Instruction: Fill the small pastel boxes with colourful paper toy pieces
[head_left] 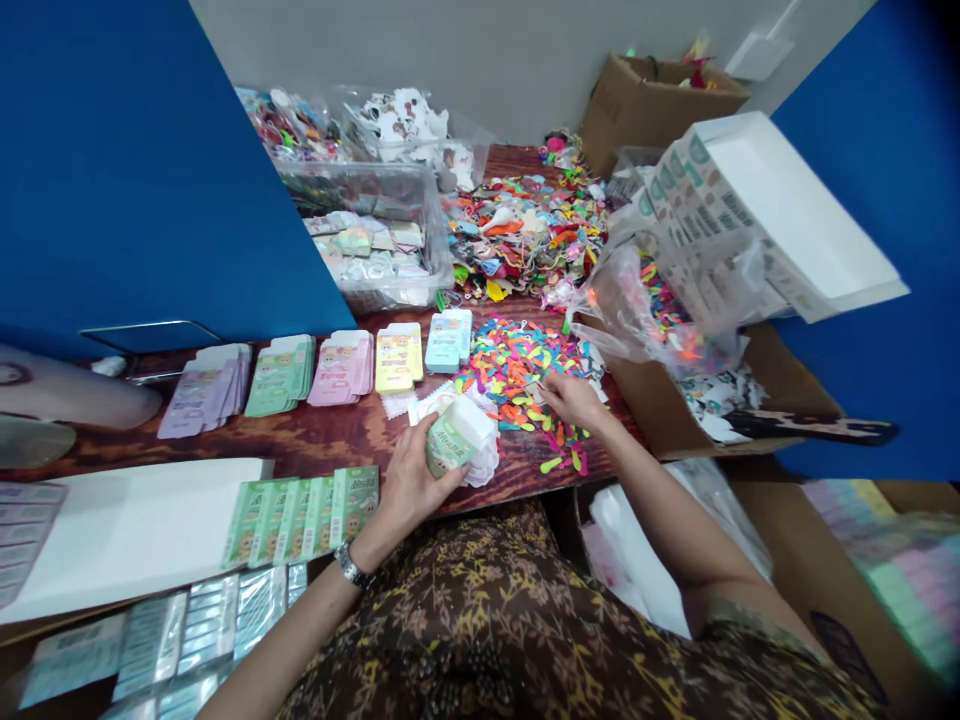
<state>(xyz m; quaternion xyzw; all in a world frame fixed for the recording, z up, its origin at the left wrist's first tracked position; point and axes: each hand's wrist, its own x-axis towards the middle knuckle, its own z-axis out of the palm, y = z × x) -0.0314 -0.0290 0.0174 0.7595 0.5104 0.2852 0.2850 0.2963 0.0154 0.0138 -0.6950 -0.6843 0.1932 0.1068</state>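
Observation:
My left hand (pixel 411 478) is wrapped round a small green carton (pixel 448 440), its white flaps standing open at the top. White scalloped packets (pixel 484 462) lie beside and partly under that carton. At the right, my right hand (pixel 574 402) reaches into a pile of small bright pieces (pixel 510 350) that look like uninflated balloons. Its thumb and fingers are pinched together at the pile; whatever is between them is too small to name. Behind my left hand lie flat yellow cartons (pixel 397 358) and blue cartons (pixel 448 342).
Stacks of pink (pixel 341 368), green (pixel 281 375) and purple cartons (pixel 206 390) line the table. Filled green cartons (pixel 300 520) stand in a white tray (pixel 150 520). Behind are a clear bin (pixel 439 235) and heaped small toys (pixel 525 230). A cardboard box (pixel 795 370) stands right.

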